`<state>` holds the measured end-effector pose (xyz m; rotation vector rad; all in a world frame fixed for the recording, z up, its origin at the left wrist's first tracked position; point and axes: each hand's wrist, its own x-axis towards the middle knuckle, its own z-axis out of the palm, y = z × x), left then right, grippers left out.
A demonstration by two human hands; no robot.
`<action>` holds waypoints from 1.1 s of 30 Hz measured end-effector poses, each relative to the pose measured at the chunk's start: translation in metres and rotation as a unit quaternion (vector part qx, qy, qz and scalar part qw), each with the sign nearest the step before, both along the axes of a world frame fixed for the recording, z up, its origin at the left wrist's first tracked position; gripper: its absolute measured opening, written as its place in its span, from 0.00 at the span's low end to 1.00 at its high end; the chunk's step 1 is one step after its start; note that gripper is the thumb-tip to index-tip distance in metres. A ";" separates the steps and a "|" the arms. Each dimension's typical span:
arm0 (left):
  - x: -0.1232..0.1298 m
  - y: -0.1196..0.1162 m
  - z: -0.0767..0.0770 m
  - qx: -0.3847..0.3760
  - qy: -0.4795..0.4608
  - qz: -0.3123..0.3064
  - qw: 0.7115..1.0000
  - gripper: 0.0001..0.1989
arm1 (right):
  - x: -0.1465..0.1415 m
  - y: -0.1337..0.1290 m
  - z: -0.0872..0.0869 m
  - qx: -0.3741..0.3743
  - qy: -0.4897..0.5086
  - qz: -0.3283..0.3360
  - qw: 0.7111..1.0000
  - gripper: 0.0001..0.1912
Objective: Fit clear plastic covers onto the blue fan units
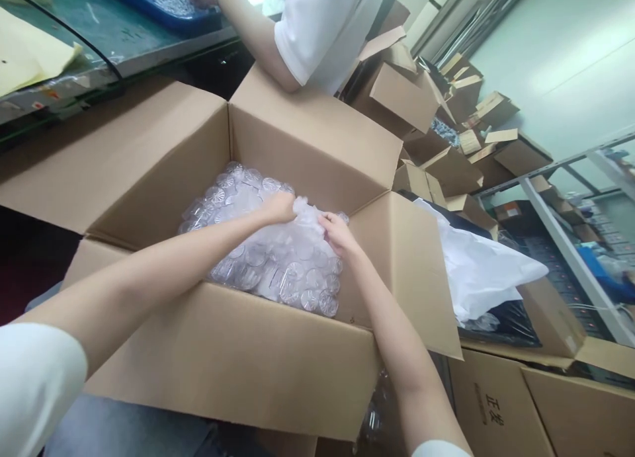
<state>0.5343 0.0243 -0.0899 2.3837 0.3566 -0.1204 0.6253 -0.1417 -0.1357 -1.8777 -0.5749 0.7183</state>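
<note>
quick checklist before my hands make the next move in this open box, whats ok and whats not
1. Left hand has a grip: ok, closed on the thin whitish plastic.
2. Right hand has a grip: ok, fingers pinching the same plastic.
3. Cardboard box open: ok, its flaps are folded outward.
4. Clear round pieces within the walls: ok, none visible above the rim.
5. Thin plastic sealed: cannot tell, it is bunched between the hands.
6. Co-worker's arm out of the box: ok, it is beyond the far flap.
</note>
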 end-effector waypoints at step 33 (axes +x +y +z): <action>-0.024 -0.014 0.001 -0.188 -0.054 -0.017 0.980 0.12 | -0.030 0.005 0.032 0.035 -0.068 0.033 0.996 0.08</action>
